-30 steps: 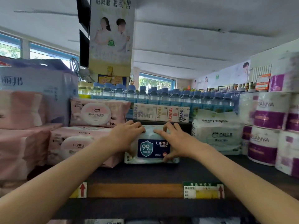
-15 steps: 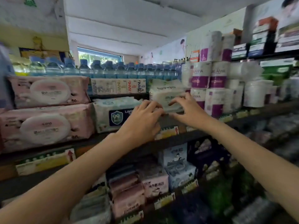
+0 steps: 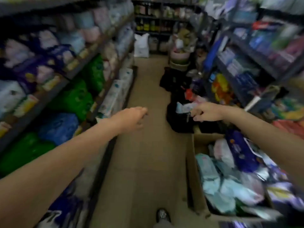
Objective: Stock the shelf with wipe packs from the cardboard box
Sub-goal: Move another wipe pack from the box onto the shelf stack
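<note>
Both bare forearms are stretched forward; the left hand (image 3: 131, 118) is held palm down, fingers loosely curled, empty; the right hand (image 3: 206, 112) is loosely closed, nothing gripped.

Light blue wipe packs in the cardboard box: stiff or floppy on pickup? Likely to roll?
The light blue wipe packs look like soft film pouches, lying slumped and bent in the cardboard box, so probably floppy and likely to sag if gripped by one end. Their flat shape makes rolling unlikely. The film may be slippery; motion blur hides detail.
</note>
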The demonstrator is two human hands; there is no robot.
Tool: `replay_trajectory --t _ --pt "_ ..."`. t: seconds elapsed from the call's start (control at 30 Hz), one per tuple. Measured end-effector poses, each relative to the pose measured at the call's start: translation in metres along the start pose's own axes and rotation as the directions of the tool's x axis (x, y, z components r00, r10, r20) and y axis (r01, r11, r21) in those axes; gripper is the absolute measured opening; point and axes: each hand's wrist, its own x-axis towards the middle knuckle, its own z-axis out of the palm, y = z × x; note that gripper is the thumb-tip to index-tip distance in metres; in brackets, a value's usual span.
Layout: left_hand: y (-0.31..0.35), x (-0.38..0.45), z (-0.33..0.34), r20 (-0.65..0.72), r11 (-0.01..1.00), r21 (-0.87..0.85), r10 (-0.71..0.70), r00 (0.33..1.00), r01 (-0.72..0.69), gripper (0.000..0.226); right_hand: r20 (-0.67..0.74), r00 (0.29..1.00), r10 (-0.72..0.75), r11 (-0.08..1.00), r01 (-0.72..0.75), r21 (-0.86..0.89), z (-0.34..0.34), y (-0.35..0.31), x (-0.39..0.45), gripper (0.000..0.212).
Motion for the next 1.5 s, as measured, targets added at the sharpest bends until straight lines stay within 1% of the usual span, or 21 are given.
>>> replay_trajectory --t 0.1,0.17,0.27,0.37,0.43,0.5,0.57,0.6,0.63,0.73,0.8,0.83,0.87,0.93,1.0,1.1,1.2,1.3,1.37,1.43,1.5 --pt "0.051 0.044 0.034 0.089 0.995 -0.007 0.1 0.991 -0.1 0.041 0.054 0.99 0.128 0.971 -0.136 0.196 0.044 0.077 -0.033 0.018" --pt "0.084 0.071 0.053 0.142 0.988 -0.033 0.154 0.978 -0.151 0.041 0.103 0.974 0.2 0.94 -0.221 0.26 0.073 0.119 -0.052 0.01" --pt "0.131 0.111 0.085 0.253 0.98 -0.047 0.199 0.947 -0.193 0.04 0.173 0.938 0.302 0.9 -0.34 0.273 0.119 0.18 -0.064 0.015" --pt "0.176 0.142 0.114 0.294 0.978 -0.064 0.207 0.933 -0.197 0.041 0.185 0.918 0.351 0.886 -0.389 0.253 0.155 0.227 -0.064 0.025" --pt "0.204 0.154 0.131 0.32 0.978 -0.092 0.207 0.924 -0.187 0.042 0.233 0.908 0.349 0.883 -0.401 0.242 0.173 0.252 -0.061 0.018" --pt "0.226 0.164 0.15 0.353 0.977 -0.122 0.205 0.913 -0.173 0.047 0.255 0.915 0.313 0.899 -0.372 0.23 0.187 0.273 -0.055 0.009" --pt "0.238 0.173 0.168 0.383 0.974 -0.151 0.215 0.898 -0.169 0.051 0.241 0.925 0.294 0.905 -0.351 0.241 0.198 0.288 -0.05 0.012" --pt "0.243 0.176 0.178 0.397 0.973 -0.172 0.21 0.894 -0.152 0.051 0.254 0.926 0.278 0.911 -0.338 0.236 0.205 0.293 -0.047 0.017" --pt "0.246 0.179 0.187 0.405 0.973 -0.187 0.201 0.892 -0.135 0.05 0.283 0.924 0.257 0.921 -0.323 0.218 0.213 0.296 -0.044 0.021" --pt "0.253 0.186 0.212 0.422 0.977 -0.206 0.145 0.895 -0.061 0.047 0.354 0.915 0.194 0.943 -0.273 0.19 0.246 0.3 -0.037 0.019" --pt "0.258 0.19 0.225 0.43 0.976 -0.215 0.117 0.895 -0.025 0.046 0.355 0.916 0.185 0.932 -0.278 0.232 0.271 0.299 -0.031 0.036" --pt "0.259 0.192 0.231 0.441 0.976 -0.219 0.116 0.89 -0.019 0.046 0.324 0.925 0.199 0.927 -0.285 0.245 0.28 0.296 -0.028 0.037" --pt "0.261 0.193 0.237 0.458 0.976 -0.219 0.114 0.882 -0.012 0.045 0.277 0.932 0.232 0.923 -0.301 0.238 0.286 0.292 -0.025 0.033" --pt "0.267 0.195 0.244 0.496 0.978 -0.21 0.108 0.862 -0.001 0.044 0.204 0.929 0.309 0.921 -0.346 0.178 0.289 0.283 -0.021 0.024" --pt "0.273 0.197 0.246 0.504 0.983 -0.178 0.128 0.854 -0.042 0.045 0.181 0.923 0.338 0.927 -0.36 0.104 0.283 0.277 -0.015 0.026" --pt "0.277 0.205 0.244 0.456 0.985 -0.126 0.163 0.875 -0.118 0.053 0.127 0.932 0.341 0.935 -0.35 0.061 0.244 0.281 -0.003 0.028" --pt "0.27 0.215 0.237 0.382 0.977 -0.073 0.213 0.899 -0.2 0.073 0.012 0.955 0.295 0.947 -0.294 0.13 0.171 0.287 0.014 0.028" --pt "0.259 0.222 0.208 0.257 0.981 -0.125 0.176 0.95 -0.148 0.101 -0.032 0.99 0.134 0.976 -0.126 0.175 0.094 0.27 0.018 0.024" --pt "0.249 0.219 0.179 0.179 0.974 -0.177 0.173 0.969 -0.141 0.11 -0.049 0.999 0.016 0.98 -0.006 0.199 0.053 0.245 0.016 0.023" --pt "0.236 0.208 0.151 0.046 0.954 -0.265 0.158 0.986 -0.141 0.115 -0.083 0.991 -0.101 0.971 0.116 0.208 0.018 0.211 0.008 0.022" --pt "0.219 0.194 0.122 -0.15 0.918 -0.366 0.101 0.984 -0.15 0.119 -0.155 0.968 -0.198 0.945 0.231 0.232 -0.012 0.177 0.002 0.019"
